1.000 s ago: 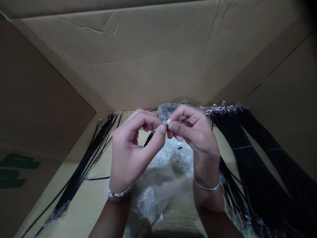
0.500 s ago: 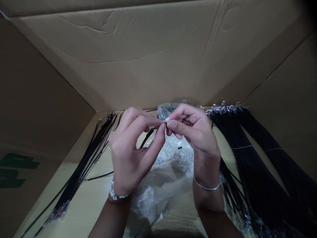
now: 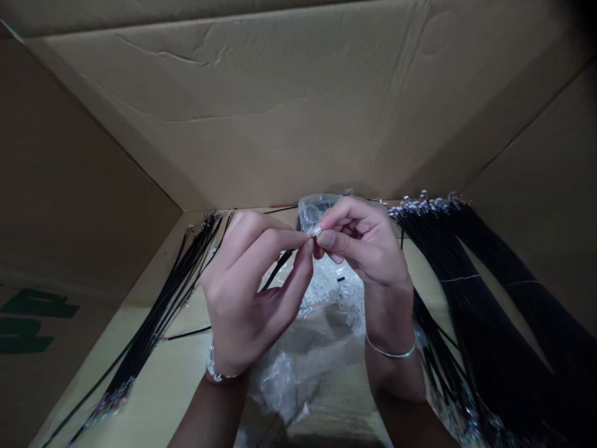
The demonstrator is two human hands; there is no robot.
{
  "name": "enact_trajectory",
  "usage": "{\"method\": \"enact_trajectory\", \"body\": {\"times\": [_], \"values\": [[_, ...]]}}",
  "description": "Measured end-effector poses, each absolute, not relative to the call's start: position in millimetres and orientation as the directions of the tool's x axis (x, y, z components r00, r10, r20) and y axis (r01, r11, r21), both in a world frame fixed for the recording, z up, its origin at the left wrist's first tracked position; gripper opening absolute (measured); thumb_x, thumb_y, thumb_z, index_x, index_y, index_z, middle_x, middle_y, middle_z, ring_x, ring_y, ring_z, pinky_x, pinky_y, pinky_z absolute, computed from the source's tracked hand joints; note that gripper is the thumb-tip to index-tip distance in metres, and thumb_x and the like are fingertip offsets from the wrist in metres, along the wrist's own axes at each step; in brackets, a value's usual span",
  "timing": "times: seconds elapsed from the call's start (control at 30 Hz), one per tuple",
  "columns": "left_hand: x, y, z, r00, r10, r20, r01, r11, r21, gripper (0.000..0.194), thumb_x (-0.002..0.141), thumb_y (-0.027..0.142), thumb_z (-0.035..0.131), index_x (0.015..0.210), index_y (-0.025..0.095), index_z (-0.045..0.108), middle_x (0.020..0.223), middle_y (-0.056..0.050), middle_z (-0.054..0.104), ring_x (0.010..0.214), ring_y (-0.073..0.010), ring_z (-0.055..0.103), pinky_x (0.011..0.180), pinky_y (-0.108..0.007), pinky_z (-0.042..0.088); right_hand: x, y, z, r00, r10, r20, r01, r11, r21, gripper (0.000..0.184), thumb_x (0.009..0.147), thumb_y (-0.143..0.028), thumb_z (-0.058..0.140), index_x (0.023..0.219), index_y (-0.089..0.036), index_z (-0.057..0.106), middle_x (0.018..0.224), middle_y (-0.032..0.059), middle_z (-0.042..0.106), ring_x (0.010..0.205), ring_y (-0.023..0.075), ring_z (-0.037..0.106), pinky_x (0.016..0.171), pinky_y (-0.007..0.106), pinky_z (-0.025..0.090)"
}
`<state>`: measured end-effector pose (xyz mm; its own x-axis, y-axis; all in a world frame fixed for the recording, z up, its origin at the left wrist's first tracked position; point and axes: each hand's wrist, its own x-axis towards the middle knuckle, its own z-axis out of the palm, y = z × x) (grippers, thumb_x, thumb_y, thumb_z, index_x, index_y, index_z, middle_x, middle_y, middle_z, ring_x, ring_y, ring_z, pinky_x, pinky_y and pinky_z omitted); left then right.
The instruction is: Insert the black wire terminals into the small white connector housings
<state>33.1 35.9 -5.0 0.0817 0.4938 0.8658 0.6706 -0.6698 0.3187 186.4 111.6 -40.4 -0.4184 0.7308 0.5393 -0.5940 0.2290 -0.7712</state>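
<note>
My left hand (image 3: 259, 286) pinches the wire end of a black cable (image 3: 278, 269) between thumb and forefinger. The cable's dark sheath hangs down behind that hand. Fingertip to fingertip with it, my right hand (image 3: 366, 242) pinches a small white plastic connector (image 3: 318, 232). Wire tips and connector meet between the two hands; how far the wires sit inside is hidden by the fingers. Below the hands lies a clear plastic bag (image 3: 298, 354) with many small white connectors (image 3: 333, 289) in it.
A bundle of black cables (image 3: 163, 311) lies at the left. Thick bundles of black cables (image 3: 457, 274), white connectors at their far ends, lie at the right. Another clear bag (image 3: 312, 208) rests at the back. Cardboard walls (image 3: 261, 124) enclose the table on several sides.
My left hand has tilted and shifted slightly, its fingertips now closer against the white connector. The right hand keeps its pinch almost in place. The view has shifted slightly.
</note>
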Motion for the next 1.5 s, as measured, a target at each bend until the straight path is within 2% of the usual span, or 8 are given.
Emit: {"method": "enact_trajectory", "body": {"times": [0.13, 0.27, 0.47, 0.67, 0.87, 1.0, 1.2, 1.5], "values": [[33.1, 36.0, -5.7, 0.076, 0.474, 0.877, 0.693, -0.658, 0.295, 0.019, 0.087, 0.004, 0.072, 0.093, 0.022, 0.07, 0.084, -0.003, 0.066, 0.075, -0.017, 0.062, 0.064, -0.038, 0.056, 185.5, 111.2, -40.5, -0.413, 0.739, 0.533, -0.584, 0.234, -0.777, 0.012, 0.085, -0.012, 0.083, 0.089, -0.02, 0.075, 0.072, -0.0024, 0.075, 0.057, 0.0072, 0.064, 0.048, 0.015, 0.047], [33.5, 38.4, -6.7, 0.104, 0.432, 0.896, 0.711, -0.662, 0.237, 0.019, 0.087, 0.006, 0.074, 0.094, 0.024, 0.069, 0.083, -0.002, 0.065, 0.073, -0.0171, 0.061, 0.061, -0.037, 0.055, 191.1, 106.7, -37.9, -0.373, 0.77, 0.518, -0.487, 0.312, -0.815, 0.011, 0.085, -0.014, 0.083, 0.09, -0.021, 0.076, 0.074, -0.0023, 0.075, 0.06, 0.0079, 0.066, 0.051, 0.017, 0.049], [35.8, 40.2, -7.9, 0.087, 0.41, 0.908, 0.708, -0.667, 0.234, 0.019, 0.09, 0.005, 0.068, 0.092, 0.023, 0.069, 0.082, -0.003, 0.065, 0.073, -0.0174, 0.059, 0.061, -0.038, 0.053, 195.5, 101.6, -32.6, -0.327, 0.76, 0.561, -0.353, 0.452, -0.819, 0.011, 0.084, -0.015, 0.084, 0.089, -0.021, 0.077, 0.072, -0.0034, 0.073, 0.06, 0.0082, 0.063, 0.051, 0.019, 0.047], [33.7, 41.1, -7.8, 0.125, 0.424, 0.897, 0.709, -0.67, 0.218, 0.021, 0.084, 0.003, 0.073, 0.092, 0.021, 0.069, 0.083, -0.003, 0.066, 0.073, -0.0169, 0.059, 0.062, -0.037, 0.054, 198.5, 95.0, -29.6, -0.279, 0.769, 0.575, -0.229, 0.528, -0.818, 0.01, 0.084, -0.016, 0.084, 0.09, -0.022, 0.078, 0.073, -0.0031, 0.071, 0.06, 0.0095, 0.061, 0.052, 0.023, 0.044], [33.6, 37.8, -5.6, 0.108, 0.419, 0.901, 0.715, -0.663, 0.223, 0.021, 0.083, 0.007, 0.077, 0.093, 0.022, 0.069, 0.087, -0.003, 0.069, 0.077, -0.0172, 0.064, 0.067, -0.036, 0.056, 197.1, 96.0, -29.4, -0.324, 0.761, 0.562, -0.35, 0.455, -0.819, 0.01, 0.084, -0.02, 0.085, 0.089, -0.023, 0.078, 0.075, -0.0018, 0.074, 0.064, 0.0112, 0.066, 0.052, 0.022, 0.047], [33.1, 33.4, -2.7, 0.084, 0.517, 0.852, 0.681, -0.654, 0.33, 0.02, 0.085, 0.007, 0.076, 0.095, 0.023, 0.07, 0.091, -0.002, 0.07, 0.086, -0.0183, 0.067, 0.075, -0.037, 0.056, 195.2, 97.0, -30.2, -0.332, 0.757, 0.562, -0.417, 0.417, -0.808, 0.011, 0.084, -0.019, 0.084, 0.091, -0.023, 0.077, 0.077, -0.0021, 0.074, 0.067, 0.0106, 0.068, 0.056, 0.021, 0.05], [35.4, 31.0, -2.7, 0.006, 0.599, 0.8, 0.627, -0.626, 0.464, 0.017, 0.088, 0.006, 0.072, 0.093, 0.021, 0.07, 0.087, -0.001, 0.067, 0.08, -0.0163, 0.061, 0.069, -0.036, 0.05, 193.7, 96.3, -29.8, -0.339, 0.753, 0.563, -0.417, 0.416, -0.808, 0.009, 0.085, -0.022, 0.084, 0.092, -0.022, 0.077, 0.077, -0.0016, 0.075, 0.067, 0.0109, 0.067, 0.057, 0.022, 0.051], [35.7, 37.8, -7.1, 0.066, 0.489, 0.87, 0.668, -0.669, 0.325, 0.021, 0.085, 0.004, 0.073, 0.093, 0.023, 0.069, 0.086, -0.001, 0.067, 0.079, -0.0168, 0.061, 0.067, -0.037, 0.051, 198.9, 91.5, -27.5, -0.274, 0.783, 0.558, -0.244, 0.505, -0.828, 0.009, 0.084, -0.024, 0.085, 0.088, -0.022, 0.077, 0.073, -0.0023, 0.071, 0.059, 0.0097, 0.057, 0.051, 0.024, 0.042]]}}
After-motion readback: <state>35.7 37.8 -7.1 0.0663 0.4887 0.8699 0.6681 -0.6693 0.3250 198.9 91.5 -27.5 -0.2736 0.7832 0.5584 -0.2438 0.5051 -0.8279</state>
